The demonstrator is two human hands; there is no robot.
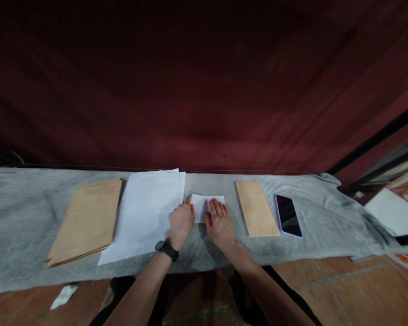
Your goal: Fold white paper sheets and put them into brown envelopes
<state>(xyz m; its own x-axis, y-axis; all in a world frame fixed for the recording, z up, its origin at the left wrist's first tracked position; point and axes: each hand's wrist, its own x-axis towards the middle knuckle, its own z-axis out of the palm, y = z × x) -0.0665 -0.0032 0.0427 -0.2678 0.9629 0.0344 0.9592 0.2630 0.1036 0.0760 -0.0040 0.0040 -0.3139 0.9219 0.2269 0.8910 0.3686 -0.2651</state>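
Under hands point(220, 225), white paper point(198, 209), illegibly red-printed envelopes point(257, 209)

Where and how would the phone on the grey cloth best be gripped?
Probably by its two long edges, with the right hand coming from above: the phone lies flat, dark face up, its left edge close to the narrow brown envelope.

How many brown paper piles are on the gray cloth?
2: a wide brown paper pile left of the white paper sheets, a narrow brown paper pile beside the lilac-edged black phone. Others could be hidden.
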